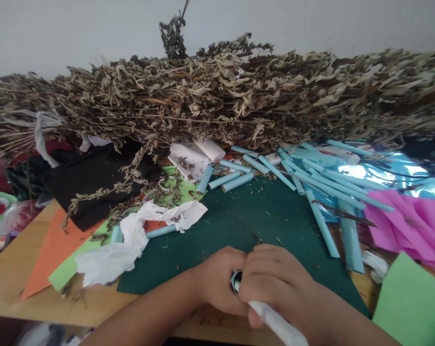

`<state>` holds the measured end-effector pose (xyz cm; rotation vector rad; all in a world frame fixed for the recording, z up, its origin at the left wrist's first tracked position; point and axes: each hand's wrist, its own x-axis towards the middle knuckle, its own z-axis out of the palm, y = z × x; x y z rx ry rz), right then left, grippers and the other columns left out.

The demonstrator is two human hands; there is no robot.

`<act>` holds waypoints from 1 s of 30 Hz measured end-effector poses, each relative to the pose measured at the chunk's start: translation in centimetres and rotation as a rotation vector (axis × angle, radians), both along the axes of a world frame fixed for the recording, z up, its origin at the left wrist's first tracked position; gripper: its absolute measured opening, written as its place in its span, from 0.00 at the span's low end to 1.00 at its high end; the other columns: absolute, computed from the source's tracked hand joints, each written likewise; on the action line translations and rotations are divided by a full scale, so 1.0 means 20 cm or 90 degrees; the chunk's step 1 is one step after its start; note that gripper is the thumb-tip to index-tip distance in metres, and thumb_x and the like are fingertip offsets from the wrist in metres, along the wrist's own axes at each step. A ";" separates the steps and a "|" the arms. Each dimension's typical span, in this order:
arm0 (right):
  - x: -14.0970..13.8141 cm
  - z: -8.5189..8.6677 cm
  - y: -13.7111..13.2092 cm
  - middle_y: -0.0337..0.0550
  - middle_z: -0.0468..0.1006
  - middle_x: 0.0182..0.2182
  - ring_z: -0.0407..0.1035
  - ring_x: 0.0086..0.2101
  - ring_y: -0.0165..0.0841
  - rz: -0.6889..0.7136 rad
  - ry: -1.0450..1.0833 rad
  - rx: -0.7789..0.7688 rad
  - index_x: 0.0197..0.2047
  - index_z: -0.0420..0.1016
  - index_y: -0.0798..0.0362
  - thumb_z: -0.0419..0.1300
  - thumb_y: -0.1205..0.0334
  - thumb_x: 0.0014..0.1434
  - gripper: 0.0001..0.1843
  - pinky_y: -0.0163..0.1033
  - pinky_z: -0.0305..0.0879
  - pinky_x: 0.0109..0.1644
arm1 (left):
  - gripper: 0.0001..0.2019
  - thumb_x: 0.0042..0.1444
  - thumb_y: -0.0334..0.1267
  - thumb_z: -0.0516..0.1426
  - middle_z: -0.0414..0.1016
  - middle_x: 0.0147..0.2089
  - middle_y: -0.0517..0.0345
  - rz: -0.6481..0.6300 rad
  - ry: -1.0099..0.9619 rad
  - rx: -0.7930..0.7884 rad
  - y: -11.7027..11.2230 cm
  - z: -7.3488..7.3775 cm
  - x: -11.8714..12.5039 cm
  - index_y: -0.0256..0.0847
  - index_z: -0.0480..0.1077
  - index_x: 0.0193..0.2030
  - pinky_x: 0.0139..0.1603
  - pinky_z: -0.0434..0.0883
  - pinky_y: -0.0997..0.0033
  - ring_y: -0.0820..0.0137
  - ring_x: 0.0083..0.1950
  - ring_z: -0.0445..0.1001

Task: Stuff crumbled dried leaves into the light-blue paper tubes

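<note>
My left hand (222,278) is wrapped around a blue paper tube (235,278), whose round open end shows between the hands. Pressed up against it, my right hand (278,278) grips a white rod-like stick (277,323). One end of the stick sits at the tube's mouth, and the other slants down to the right toward the bottom of the view. How deep it reaches into the tube is hidden by the fingers. Both hands are above the near edge of a dark green sheet (239,221) with dry leaf crumbs on it.
Dried leafy stalks (220,96) are heaped along the wall. Several blue paper tubes (332,182) lie at right, shorter pieces (238,182) at centre. Crumpled white tissue (130,240), black sheet (91,182), orange paper (55,254), pink paper (408,221) and green paper (412,298) surround the mat.
</note>
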<state>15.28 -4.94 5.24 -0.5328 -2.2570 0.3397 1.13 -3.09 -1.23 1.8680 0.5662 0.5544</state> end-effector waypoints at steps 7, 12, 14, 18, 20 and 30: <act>0.00 0.00 0.02 0.37 0.66 0.19 0.58 0.21 0.28 -0.024 -0.007 -0.010 0.29 0.59 0.53 0.40 0.61 0.61 0.13 0.35 0.51 0.25 | 0.06 0.34 0.34 0.55 0.57 0.19 0.65 0.006 -0.028 0.025 -0.01 -0.01 0.00 0.38 0.59 0.18 0.24 0.60 0.80 0.78 0.22 0.58; 0.02 0.01 0.02 0.37 0.65 0.19 0.57 0.21 0.28 -0.029 -0.001 -0.024 0.29 0.59 0.53 0.39 0.60 0.61 0.13 0.35 0.50 0.25 | 0.06 0.32 0.32 0.54 0.56 0.18 0.66 0.023 -0.028 0.009 -0.01 0.00 0.00 0.38 0.58 0.18 0.23 0.60 0.80 0.79 0.21 0.58; 0.02 0.01 0.01 0.37 0.65 0.19 0.57 0.21 0.28 -0.033 -0.018 -0.024 0.29 0.59 0.54 0.39 0.61 0.61 0.13 0.36 0.51 0.25 | 0.06 0.31 0.32 0.54 0.57 0.18 0.65 0.011 -0.012 0.019 -0.01 0.00 0.00 0.38 0.58 0.17 0.24 0.60 0.80 0.78 0.22 0.59; 0.01 0.00 0.00 0.37 0.65 0.19 0.57 0.21 0.28 -0.012 0.018 -0.026 0.29 0.58 0.53 0.38 0.60 0.61 0.14 0.36 0.51 0.26 | 0.08 0.34 0.38 0.54 0.57 0.18 0.64 0.028 -0.037 -0.007 -0.01 0.00 0.00 0.38 0.57 0.17 0.23 0.60 0.79 0.78 0.21 0.57; 0.00 -0.01 0.00 0.37 0.65 0.20 0.57 0.21 0.28 -0.012 -0.014 -0.033 0.29 0.59 0.53 0.39 0.60 0.61 0.13 0.35 0.50 0.25 | 0.09 0.35 0.40 0.53 0.56 0.18 0.64 0.024 -0.033 0.007 -0.01 0.00 0.00 0.38 0.57 0.17 0.24 0.61 0.79 0.78 0.22 0.57; -0.01 -0.02 0.01 0.38 0.66 0.21 0.58 0.23 0.29 0.017 0.025 -0.008 0.31 0.59 0.53 0.41 0.61 0.60 0.11 0.35 0.51 0.26 | 0.09 0.34 0.39 0.54 0.55 0.17 0.65 0.023 -0.064 0.015 0.00 0.00 0.00 0.37 0.57 0.16 0.23 0.59 0.80 0.79 0.21 0.57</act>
